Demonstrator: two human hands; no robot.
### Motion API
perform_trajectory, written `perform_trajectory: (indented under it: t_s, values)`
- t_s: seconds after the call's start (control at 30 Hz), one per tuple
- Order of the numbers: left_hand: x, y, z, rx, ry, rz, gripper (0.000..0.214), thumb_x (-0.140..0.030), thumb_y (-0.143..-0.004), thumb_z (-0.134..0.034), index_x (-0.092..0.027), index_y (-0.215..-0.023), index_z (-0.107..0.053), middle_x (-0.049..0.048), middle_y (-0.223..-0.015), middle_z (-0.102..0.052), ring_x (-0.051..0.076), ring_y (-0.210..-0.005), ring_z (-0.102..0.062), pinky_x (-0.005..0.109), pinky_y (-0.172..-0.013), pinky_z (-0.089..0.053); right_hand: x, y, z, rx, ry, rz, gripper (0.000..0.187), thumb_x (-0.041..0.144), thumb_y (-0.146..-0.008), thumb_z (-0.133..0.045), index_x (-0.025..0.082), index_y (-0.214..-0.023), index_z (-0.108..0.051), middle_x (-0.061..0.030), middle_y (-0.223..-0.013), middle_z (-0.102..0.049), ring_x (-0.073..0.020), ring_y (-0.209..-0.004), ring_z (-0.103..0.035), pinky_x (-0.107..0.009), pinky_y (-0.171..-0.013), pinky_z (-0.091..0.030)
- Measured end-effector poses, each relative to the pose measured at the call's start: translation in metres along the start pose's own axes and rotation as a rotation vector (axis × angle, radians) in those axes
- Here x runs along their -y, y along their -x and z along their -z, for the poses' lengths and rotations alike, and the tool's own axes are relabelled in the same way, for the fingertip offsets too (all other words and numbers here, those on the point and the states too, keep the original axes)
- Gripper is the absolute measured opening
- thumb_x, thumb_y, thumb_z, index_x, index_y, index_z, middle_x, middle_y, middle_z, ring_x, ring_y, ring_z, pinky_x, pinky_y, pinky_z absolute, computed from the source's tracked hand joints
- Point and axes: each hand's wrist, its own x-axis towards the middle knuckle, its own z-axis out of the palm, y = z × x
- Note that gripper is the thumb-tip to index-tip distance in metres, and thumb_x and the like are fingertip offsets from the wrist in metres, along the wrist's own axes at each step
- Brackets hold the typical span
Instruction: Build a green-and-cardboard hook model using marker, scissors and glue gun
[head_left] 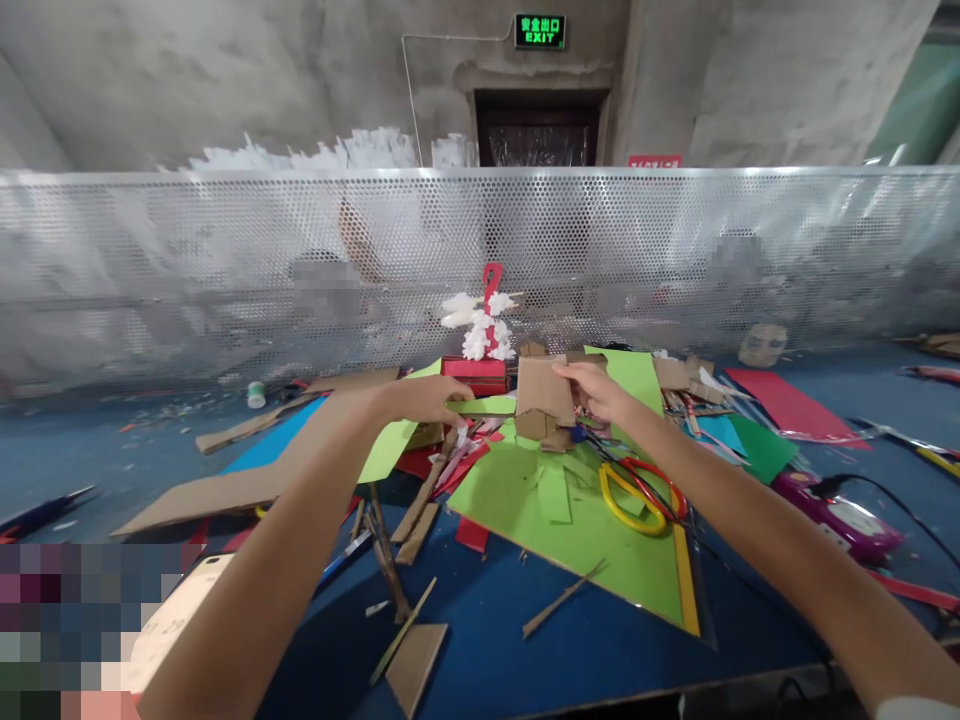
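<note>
My right hand (594,388) is closed on a small cardboard house (544,385), its thumb lying on the sloped roof panel. A green paper strip (486,405) runs from the fingers of my left hand (433,398) toward the house, pinched at its left end. Just behind stands a red box (474,373), and a red hooked post with white fluffy clusters (487,330) rises at its back. Below the house lies a large green sheet (517,500) with loose green scraps. Scissors with yellow and red handles (634,500) rest on that sheet under my right forearm.
A perforated metal screen (420,270) borders the blue table's far side. Cardboard pieces (225,500) and twigs (386,555) lie at left. A purple power strip (836,515), its cable and a red sheet (795,405) are at right. A phone (184,615) shows at lower left.
</note>
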Motion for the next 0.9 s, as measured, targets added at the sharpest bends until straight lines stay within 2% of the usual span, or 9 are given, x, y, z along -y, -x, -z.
perform_trajectory:
  t_s: [0.1,0.2,0.43,0.6,0.73,0.9]
  values:
    - [0.002,0.001,0.001,0.009,0.015,0.031,0.045,-0.040,-0.087,-0.062,-0.017,-0.125,-0.070,0.0144,-0.126,-0.073,0.028,-0.105,-0.069,0.033,-0.085,-0.049,0.001,0.003,-0.001,-0.048,-0.034,-0.060,0.017,0.029,-0.083,-0.079,0.017,-0.081,-0.067,-0.0058,-0.074,-0.073,-0.0171,-0.064,-0.066,-0.027,-0.059,-0.058]
    - [0.005,-0.003,-0.002,0.018,-0.008,0.061,0.047,-0.040,-0.087,-0.064,-0.018,-0.128,-0.070,0.0140,-0.132,-0.071,0.029,-0.110,-0.068,0.033,-0.087,-0.050,0.006,0.008,-0.001,-0.046,-0.029,-0.070,0.014,0.027,-0.083,-0.079,0.017,-0.085,-0.069,-0.0052,-0.076,-0.074,-0.0166,-0.065,-0.066,-0.026,-0.058,-0.057]
    - [0.019,-0.014,-0.019,-0.111,-0.108,0.042,0.053,-0.042,-0.095,-0.062,-0.023,-0.145,-0.061,0.0126,-0.150,-0.060,0.032,-0.135,-0.057,0.042,-0.108,-0.045,0.015,0.011,0.007,-0.055,-0.007,-0.001,0.017,0.027,-0.085,-0.077,0.018,-0.099,-0.074,-0.0083,-0.106,-0.079,-0.0184,-0.080,-0.070,-0.026,-0.061,-0.057]
    - [0.008,-0.017,-0.024,-0.214,-0.187,0.000,0.061,-0.060,-0.099,-0.051,-0.022,-0.147,-0.057,0.0129,-0.148,-0.062,0.031,-0.135,-0.058,0.041,-0.109,-0.047,0.013,0.008,0.014,-0.063,-0.007,0.097,0.028,0.037,-0.077,-0.083,0.021,-0.099,-0.075,-0.0064,-0.102,-0.079,-0.0214,-0.083,-0.071,-0.029,-0.064,-0.059]
    - [0.000,-0.020,-0.026,-0.300,-0.269,0.010,0.055,-0.056,-0.103,-0.046,-0.021,-0.143,-0.061,0.0108,-0.145,-0.064,0.029,-0.133,-0.060,0.040,-0.110,-0.047,0.013,0.006,0.017,-0.103,0.015,0.131,0.037,0.044,-0.071,-0.086,0.022,-0.098,-0.075,-0.0041,-0.093,-0.079,-0.0209,-0.077,-0.070,-0.031,-0.066,-0.057]
    - [-0.001,-0.024,-0.029,-0.388,-0.226,-0.016,0.054,-0.055,-0.101,-0.050,-0.022,-0.142,-0.062,0.0096,-0.143,-0.066,0.028,-0.132,-0.061,0.039,-0.113,-0.045,0.015,0.005,0.016,-0.092,0.006,0.214,0.046,0.051,-0.064,-0.088,0.021,-0.096,-0.076,-0.0058,-0.101,-0.079,-0.0231,-0.089,-0.070,-0.032,-0.073,-0.057]
